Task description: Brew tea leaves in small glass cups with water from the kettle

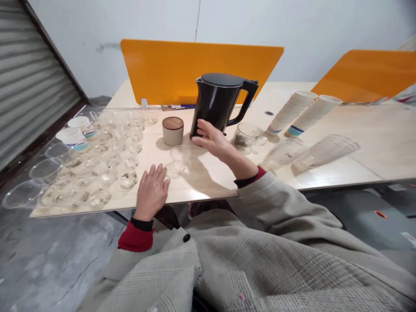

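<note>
My left hand (152, 190) lies palm down near the table's front edge, its fingers stretched out and holding nothing. Just past its fingertips stands a small clear cup (180, 157). My right hand (212, 139) is open in front of a black electric kettle (216, 102); whether it touches the kettle I cannot tell. The kettle's lid is down and its handle points right. To the left of the kettle is a grey canister (173, 135) with a wooden lid. A ribbed glass cup (247, 135) with dark leaf-like bits inside sits right of my right hand.
Several clear cups (107, 173) with dark bits crowd the table's left side, beside two white paper cups (74, 138). Stacked paper cups (292, 110) and stacked clear plastic cups (328, 152) stand at the right. An orange divider (162, 69) rises behind the kettle.
</note>
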A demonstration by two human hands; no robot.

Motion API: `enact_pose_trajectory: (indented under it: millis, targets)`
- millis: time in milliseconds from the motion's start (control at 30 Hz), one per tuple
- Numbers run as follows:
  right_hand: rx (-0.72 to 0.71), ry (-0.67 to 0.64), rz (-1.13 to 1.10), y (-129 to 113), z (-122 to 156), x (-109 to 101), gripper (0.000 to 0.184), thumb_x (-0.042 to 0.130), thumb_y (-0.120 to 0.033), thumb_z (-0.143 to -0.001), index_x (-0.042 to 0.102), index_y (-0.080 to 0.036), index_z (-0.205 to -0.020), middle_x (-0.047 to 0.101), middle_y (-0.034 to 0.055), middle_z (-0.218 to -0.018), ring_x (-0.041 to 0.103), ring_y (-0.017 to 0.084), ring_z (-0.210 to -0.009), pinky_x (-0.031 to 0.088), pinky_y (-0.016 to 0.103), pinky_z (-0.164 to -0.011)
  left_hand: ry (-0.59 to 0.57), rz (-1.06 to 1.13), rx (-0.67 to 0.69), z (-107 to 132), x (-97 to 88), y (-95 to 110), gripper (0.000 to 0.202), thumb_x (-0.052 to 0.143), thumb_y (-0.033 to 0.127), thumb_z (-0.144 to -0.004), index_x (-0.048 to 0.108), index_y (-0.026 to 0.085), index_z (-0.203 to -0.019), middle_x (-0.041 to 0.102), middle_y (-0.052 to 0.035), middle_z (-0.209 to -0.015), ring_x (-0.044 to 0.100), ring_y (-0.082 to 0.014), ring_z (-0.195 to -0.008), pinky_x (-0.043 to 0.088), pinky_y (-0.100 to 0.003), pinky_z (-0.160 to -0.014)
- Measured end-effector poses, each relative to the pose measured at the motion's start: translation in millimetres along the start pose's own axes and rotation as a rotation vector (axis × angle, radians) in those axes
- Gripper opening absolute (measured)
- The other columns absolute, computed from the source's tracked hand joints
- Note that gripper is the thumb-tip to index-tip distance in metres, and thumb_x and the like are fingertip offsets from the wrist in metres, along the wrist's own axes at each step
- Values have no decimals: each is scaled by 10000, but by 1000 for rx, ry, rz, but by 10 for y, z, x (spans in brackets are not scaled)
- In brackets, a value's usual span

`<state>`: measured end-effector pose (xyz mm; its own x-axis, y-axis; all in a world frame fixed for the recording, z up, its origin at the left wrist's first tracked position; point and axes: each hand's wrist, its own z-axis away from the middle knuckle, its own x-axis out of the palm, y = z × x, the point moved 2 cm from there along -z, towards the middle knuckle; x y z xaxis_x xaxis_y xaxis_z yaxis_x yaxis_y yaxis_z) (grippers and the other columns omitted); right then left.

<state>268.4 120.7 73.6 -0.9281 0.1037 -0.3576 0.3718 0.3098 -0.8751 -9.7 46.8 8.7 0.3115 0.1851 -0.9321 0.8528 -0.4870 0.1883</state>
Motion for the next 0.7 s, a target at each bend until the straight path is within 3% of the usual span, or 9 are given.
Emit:
enact_pose_trajectory:
  millis: [67, 167, 300, 400, 500, 600, 700]
  targets:
    - [-40, 25, 92, -11, -298, 80, 916, 828, -591, -854, 484, -246, -1630, 462, 165, -1710, 532, 385, -1519, 458, 612, -1247, 1, 10, -3, 0, 7, -3, 520, 382, 334, -1084, 615, 195, -1527, 564, -107, -1656, 451, -334, -1605, 372, -567, -1319]
    - [-114, 30, 301, 10, -716, 326, 854, 827, -581, -863, 538, -225, -1584, 496, 172, -1676, 452, 387, -1572, 368, 608, -1308, -16, 16, -7, -5, 0, 2, 521, 384, 337, -1084, 611, 195, -1532, 563, -104, -1658, 447, -334, -1607, 372, -568, -1320]
    - [-98, 19, 486, 94, -1069, 632, 942, 907, -481, -777, 523, -177, -1583, 506, 211, -1641, 419, 416, -1575, 306, 631, -1323, -40, -3, -16, -10, -34, 23, 520, 387, 331, -1089, 607, 172, -1532, 549, -110, -1667, 443, -332, -1610, 371, -558, -1326]
    - [-30, 4, 520, 192, -1169, 749, 993, 937, -432, -709, 530, -161, -1573, 536, 226, -1583, 498, 410, -1499, 404, 586, -1272, -59, -7, -16, -7, -48, 35, 522, 392, 325, -1090, 603, 148, -1534, 542, -113, -1672, 446, -339, -1607, 378, -561, -1325]
    - [-57, 45, 501, 260, -1189, 789, 898, 925, -413, -687, 606, -184, -1494, 610, 196, -1450, 590, 385, -1375, 474, 551, -1217, -44, 2, -10, 4, -44, 38, 515, 400, 324, -1089, 607, 158, -1531, 548, -111, -1667, 454, -343, -1601, 389, -574, -1316]
    - [-94, 111, 477, 267, -1211, 777, 781, 899, -424, -718, 647, -203, -1422, 643, 170, -1348, 612, 385, -1309, 495, 570, -1181, -20, 7, -11, 15, -33, 33, 505, 408, 326, -1090, 610, 181, -1529, 550, -103, -1667, 457, -337, -1601, 389, -569, -1316]
    - [-154, 158, 477, 163, -1252, 693, 764, 869, -429, -784, 607, -190, -1460, 618, 180, -1381, 588, 389, -1342, 467, 587, -1204, -35, 15, -16, 15, -32, 33, 508, 411, 329, -1093, 607, 161, -1530, 546, -110, -1668, 452, -341, -1603, 386, -570, -1319]
